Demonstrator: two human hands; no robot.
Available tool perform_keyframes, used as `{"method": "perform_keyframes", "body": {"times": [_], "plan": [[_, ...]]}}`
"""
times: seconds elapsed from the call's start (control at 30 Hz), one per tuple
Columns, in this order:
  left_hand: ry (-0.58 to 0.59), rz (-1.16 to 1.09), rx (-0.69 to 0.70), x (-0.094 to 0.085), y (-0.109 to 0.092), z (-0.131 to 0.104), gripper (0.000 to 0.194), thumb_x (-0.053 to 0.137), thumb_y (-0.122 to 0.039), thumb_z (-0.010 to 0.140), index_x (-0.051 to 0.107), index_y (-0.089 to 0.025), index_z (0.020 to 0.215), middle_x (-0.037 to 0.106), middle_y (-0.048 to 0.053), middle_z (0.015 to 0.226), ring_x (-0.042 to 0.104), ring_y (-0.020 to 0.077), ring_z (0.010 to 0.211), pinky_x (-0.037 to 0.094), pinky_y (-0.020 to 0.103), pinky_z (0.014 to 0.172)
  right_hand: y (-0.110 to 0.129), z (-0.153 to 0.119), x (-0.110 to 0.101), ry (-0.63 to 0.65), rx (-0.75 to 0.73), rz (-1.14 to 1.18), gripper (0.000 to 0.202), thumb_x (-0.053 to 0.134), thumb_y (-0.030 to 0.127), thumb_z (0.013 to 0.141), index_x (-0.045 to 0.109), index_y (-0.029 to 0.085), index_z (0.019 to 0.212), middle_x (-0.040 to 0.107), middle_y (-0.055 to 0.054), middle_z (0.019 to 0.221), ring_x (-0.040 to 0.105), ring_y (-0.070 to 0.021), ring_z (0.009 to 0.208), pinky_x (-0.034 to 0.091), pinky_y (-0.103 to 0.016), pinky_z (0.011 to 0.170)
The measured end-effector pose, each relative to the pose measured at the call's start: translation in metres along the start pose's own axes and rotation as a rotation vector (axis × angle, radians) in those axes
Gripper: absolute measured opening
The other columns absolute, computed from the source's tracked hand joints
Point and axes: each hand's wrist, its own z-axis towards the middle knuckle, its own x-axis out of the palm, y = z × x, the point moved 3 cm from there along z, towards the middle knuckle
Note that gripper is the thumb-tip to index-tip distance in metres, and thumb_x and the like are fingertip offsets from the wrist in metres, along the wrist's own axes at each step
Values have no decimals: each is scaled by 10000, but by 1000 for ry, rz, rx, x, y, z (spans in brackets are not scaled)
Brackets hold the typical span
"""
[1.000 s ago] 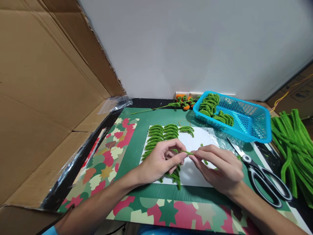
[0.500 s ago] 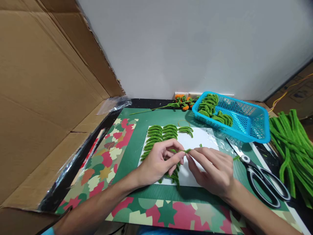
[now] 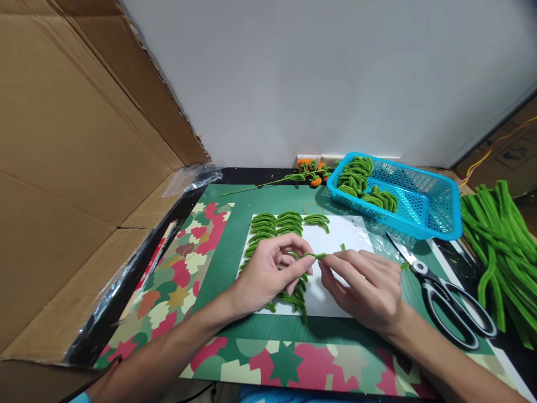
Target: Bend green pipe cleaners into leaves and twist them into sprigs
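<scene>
A short piece of green pipe cleaner (image 3: 319, 256) stretches between my two hands above a white sheet (image 3: 329, 235). My left hand (image 3: 274, 268) pinches one end between thumb and index finger, the other fingers curled. The far end is pinched by the fingertips of my right hand (image 3: 367, 282). Curved green pipe cleaner pieces (image 3: 289, 221) lie on the sheet in stacked rows, partly hidden under my left hand. A smaller group of the same pieces (image 3: 318, 221) rests at the top of the sheet.
A blue basket (image 3: 436, 228) holding folded green pieces stands at the back right. Black-handled scissors (image 3: 440, 291) lie open right of my hand, beside a bundle of long green pipe cleaners (image 3: 499, 252). An orange-and-green flower stem (image 3: 293, 178) lies at the back. Cardboard (image 3: 75, 168) walls the left.
My hands have drawn slightly apart, and more of the green pipe cleaner shows between them. The whole view has shifted a little. Both pinches stay closed.
</scene>
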Motion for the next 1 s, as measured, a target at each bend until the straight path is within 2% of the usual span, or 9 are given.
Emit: {"method": "perform_keyframes", "body": {"times": [0.23,0.47,0.63,0.83,1.0], "plan": [[82,-65,-60,0,6,0,266,721,-393,971,588,-164,984,714,5,804,553,27,452,388,122,418,2,-1,-2,-4,-7,4,148,767,48,883,678,165,896,718,-5,677,598,-120,543,419,-286,567],[32,57,-38,1,1,-8,287,736,-399,941,590,-154,972,707,16,775,550,47,460,402,136,432,5,-6,3,13,-18,88,132,755,37,900,685,147,920,658,1,648,538,-110,514,390,-294,547],[78,42,-39,2,2,-10,256,715,-383,943,594,-161,980,741,40,837,578,63,459,427,161,441,7,-8,4,-41,-42,102,164,765,22,889,664,148,860,567,31,587,469,-96,489,348,-297,523],[60,85,-35,2,1,-12,224,711,-356,939,614,-158,984,748,38,835,591,73,476,435,173,456,6,-6,2,-11,-51,105,185,758,20,888,649,157,826,559,42,590,479,-87,488,346,-285,516],[76,48,-56,3,1,-10,215,711,-336,941,613,-153,993,739,37,842,595,63,495,420,141,440,7,-4,3,-26,-18,96,202,733,27,888,635,177,795,492,65,561,417,-90,461,325,-275,485]]}}
